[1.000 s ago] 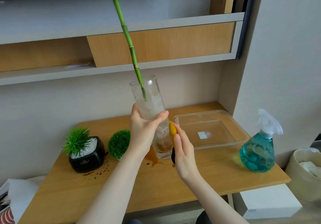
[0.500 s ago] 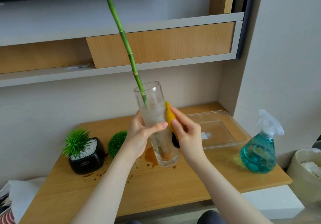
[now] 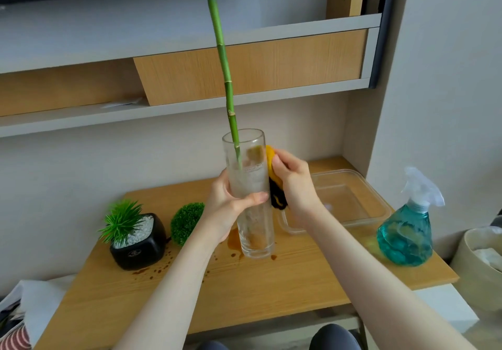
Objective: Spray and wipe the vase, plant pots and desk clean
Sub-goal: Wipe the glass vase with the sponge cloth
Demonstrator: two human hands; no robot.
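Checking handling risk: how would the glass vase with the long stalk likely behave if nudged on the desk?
The vase is tall and narrow, and the stalk rises far above it, so it probably tips easily. Being clear glass, it is likely fragile and perhaps slippery.

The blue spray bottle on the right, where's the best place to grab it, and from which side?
Probably the narrow neck of the spray bottle, just under the white trigger head, coming from the front with the right hand. The belly below looks too wide to wrap fingers round, and the bottle stands upright.

Clear glass vase (image 3: 251, 186), wood-grain desk (image 3: 244, 290)
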